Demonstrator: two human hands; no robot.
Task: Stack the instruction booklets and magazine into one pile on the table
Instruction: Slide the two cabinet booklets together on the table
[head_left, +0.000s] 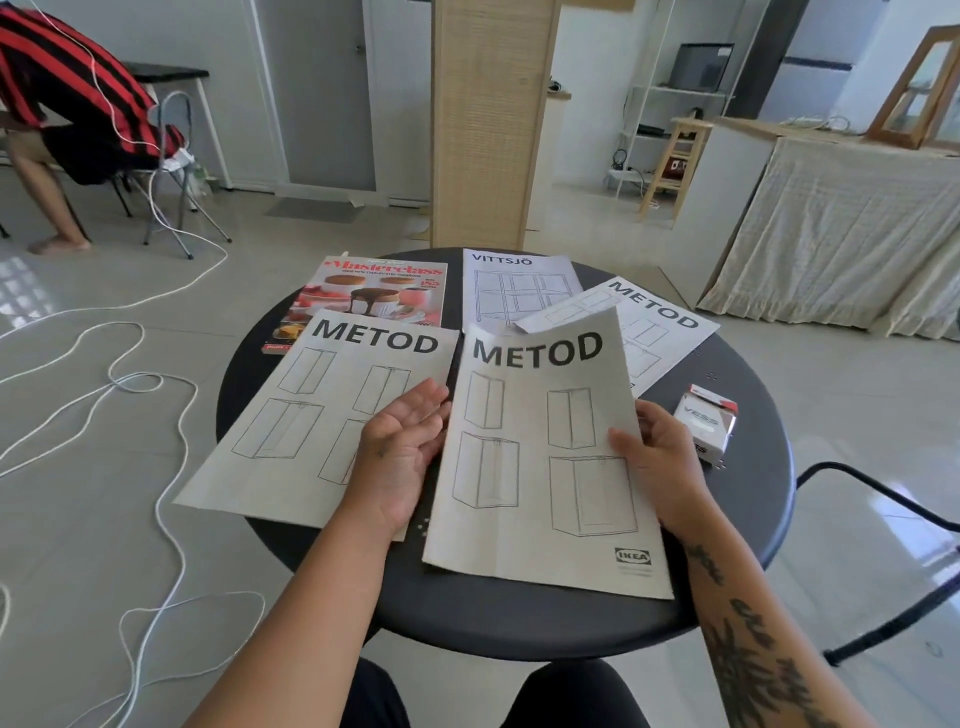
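one small box (706, 423) nearby, right fingers (625, 442) pinching middle booklet (524, 467), left fingers (422, 404) relaxed

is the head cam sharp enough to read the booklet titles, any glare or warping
Head view: titles on the middle METOD booklet and left METOD booklet read sharply; wide-angle warping bows the table rim; daylight glares off the tiles at right; the back of the room looks softer.

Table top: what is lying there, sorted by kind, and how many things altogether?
METOD booklet: 3
VITTSJÖ booklet: 1
Magazine: 1
Small box: 1
Total: 6
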